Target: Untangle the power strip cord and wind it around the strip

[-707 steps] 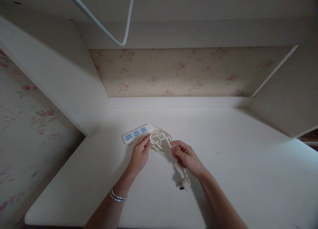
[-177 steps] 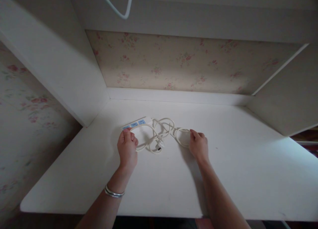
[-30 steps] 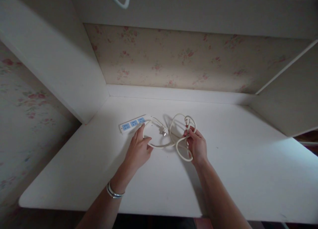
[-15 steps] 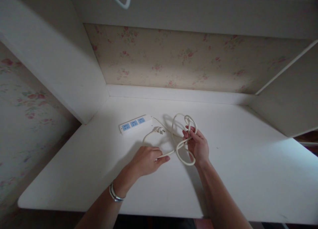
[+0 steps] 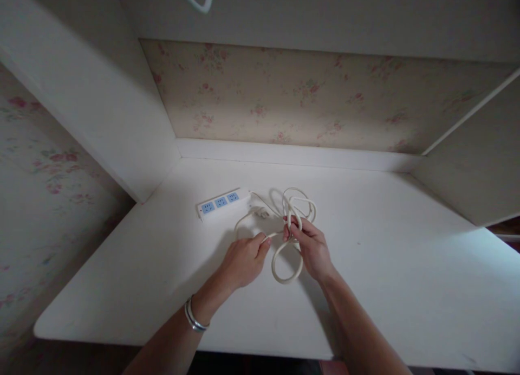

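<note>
A white power strip (image 5: 223, 204) with three blue socket blocks lies at an angle on the desk. From its right end runs an off-white power cord (image 5: 286, 281), gathered in loose loops. My right hand (image 5: 312, 246) is closed, pinching the loops where they cross. To its left, my left hand (image 5: 246, 259) grips a single stretch of the same cord between thumb and fingers, with a silver bracelet on that wrist. The plug (image 5: 261, 212) hangs just beyond my left hand, close to the strip's right end; its prongs are blurred.
Both arms reach over a white desk (image 5: 398, 288) with a rounded front left corner. White panels (image 5: 150, 109) rise on the left and right. Floral wallpaper (image 5: 260, 101) covers the back, under an overhead shelf (image 5: 325, 23). A pale, bent rod (image 5: 205, 6) hangs at the top.
My right hand has moved left with the looped cord, closer to my left hand. The lower loop now hangs further left. My left thumb has closed against the cord. The strip stays put.
</note>
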Available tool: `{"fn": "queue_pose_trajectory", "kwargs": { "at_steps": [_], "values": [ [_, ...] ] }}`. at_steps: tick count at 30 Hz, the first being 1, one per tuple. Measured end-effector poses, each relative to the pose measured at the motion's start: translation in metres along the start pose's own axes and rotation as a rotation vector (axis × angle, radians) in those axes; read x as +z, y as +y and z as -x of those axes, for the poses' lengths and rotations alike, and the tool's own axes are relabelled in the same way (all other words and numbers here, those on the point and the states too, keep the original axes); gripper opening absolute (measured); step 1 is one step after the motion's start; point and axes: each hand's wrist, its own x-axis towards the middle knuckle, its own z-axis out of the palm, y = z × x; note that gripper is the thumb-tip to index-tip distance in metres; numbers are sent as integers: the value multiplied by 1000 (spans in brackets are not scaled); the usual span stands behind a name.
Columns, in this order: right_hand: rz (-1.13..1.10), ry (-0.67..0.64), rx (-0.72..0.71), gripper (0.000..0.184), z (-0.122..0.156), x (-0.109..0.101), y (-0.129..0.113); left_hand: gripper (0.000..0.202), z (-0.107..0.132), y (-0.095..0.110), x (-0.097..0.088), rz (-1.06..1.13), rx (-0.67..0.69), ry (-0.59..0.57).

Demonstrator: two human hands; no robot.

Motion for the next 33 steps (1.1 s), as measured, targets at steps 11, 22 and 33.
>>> {"fn": "queue_pose_trajectory", "kwargs": {
  "at_steps": [11,22,33],
  "values": [
    [316,-435,-98,29,9,20,-10,24,-13,-7,6,757,-107,143],
    [296,-512,87,45,14,19,-8,29,-11,-10,-6,1121,-182,243],
    [295,-627,113,50,13,15,-11,22,-11,-13,-5,1107,-142,273]
  ]
}}
